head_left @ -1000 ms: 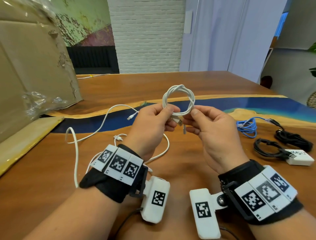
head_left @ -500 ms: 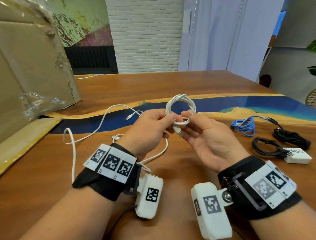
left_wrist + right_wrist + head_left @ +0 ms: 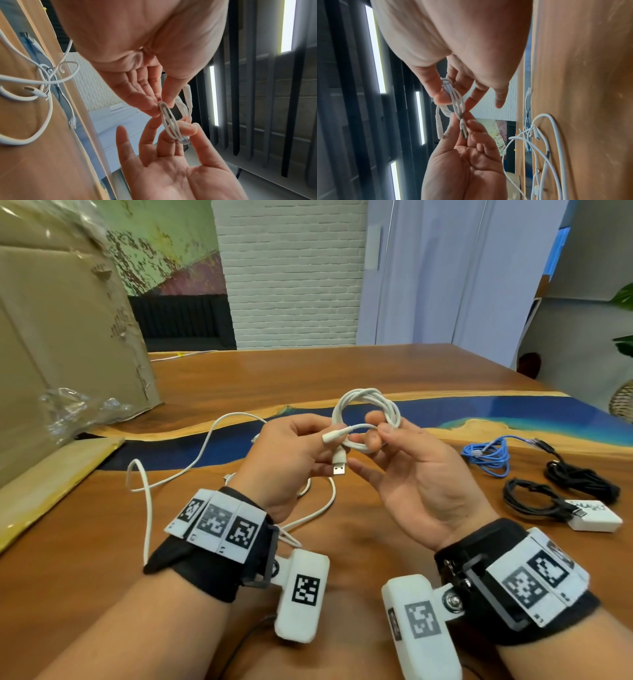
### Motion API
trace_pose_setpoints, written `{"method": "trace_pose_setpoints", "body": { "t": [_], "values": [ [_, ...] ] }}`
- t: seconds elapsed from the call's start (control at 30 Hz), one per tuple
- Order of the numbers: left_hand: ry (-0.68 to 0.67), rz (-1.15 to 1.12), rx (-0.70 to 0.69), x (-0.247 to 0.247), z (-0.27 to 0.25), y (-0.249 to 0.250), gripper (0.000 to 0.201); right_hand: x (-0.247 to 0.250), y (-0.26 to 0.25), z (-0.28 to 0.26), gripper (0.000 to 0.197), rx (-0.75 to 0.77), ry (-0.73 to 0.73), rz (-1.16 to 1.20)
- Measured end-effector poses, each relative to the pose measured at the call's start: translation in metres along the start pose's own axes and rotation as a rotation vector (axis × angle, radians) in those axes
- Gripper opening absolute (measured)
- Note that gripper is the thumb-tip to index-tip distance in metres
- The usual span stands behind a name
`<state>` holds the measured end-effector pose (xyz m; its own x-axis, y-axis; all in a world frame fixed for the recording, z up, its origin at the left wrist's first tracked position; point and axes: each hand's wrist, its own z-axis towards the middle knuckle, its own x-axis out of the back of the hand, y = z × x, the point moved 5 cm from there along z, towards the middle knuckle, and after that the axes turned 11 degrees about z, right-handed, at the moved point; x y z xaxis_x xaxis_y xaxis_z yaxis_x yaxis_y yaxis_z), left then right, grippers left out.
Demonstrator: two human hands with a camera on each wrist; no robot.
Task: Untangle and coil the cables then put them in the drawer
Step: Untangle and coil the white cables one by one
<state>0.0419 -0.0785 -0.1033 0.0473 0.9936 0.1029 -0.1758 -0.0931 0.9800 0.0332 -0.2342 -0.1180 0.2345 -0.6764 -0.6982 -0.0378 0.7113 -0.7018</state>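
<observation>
A small coiled white cable (image 3: 368, 402) is held above the wooden table (image 3: 376, 371). My left hand (image 3: 325, 441) pinches it at the coil's lower left, just above the dangling USB plug (image 3: 339, 468). My right hand (image 3: 378, 429), palm up, pinches the coil's right side between thumb and forefinger, the other fingers spread. The cable's thin connector end (image 3: 334, 436) pokes out to the left across the loop. The left wrist view shows the coil (image 3: 171, 127) edge-on between both pinches, and the right wrist view shows the same coil (image 3: 455, 97). No drawer is in view.
Loose tangled white cables (image 3: 147, 484) lie on the table under and left of my left wrist. To the right lie a blue cable (image 3: 489, 457), two black coiled cables (image 3: 579, 477) and a white charger (image 3: 596, 517). A big cardboard box (image 3: 68, 337) stands at the left.
My right hand has turned palm up and spread its fingers while keeping its pinch. The thin connector end now sticks out across the loop, and the USB plug hangs below my left thumb.
</observation>
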Motion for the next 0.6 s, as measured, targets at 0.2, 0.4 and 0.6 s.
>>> {"method": "trace_pose_setpoints", "body": {
  "t": [0.2,0.4,0.6],
  "values": [
    [-0.007,0.002,-0.005,0.002,0.0,0.0,0.012,-0.003,-0.002,0.001,0.021,0.088,-0.001,-0.282],
    [0.004,0.027,0.0,0.004,0.002,-0.003,0.009,0.004,-0.009,0.0,0.016,0.113,0.068,-0.426],
    [-0.024,0.083,0.021,0.003,0.004,-0.008,0.01,0.008,-0.025,0.001,0.015,0.211,0.153,-0.521]
  ]
}}
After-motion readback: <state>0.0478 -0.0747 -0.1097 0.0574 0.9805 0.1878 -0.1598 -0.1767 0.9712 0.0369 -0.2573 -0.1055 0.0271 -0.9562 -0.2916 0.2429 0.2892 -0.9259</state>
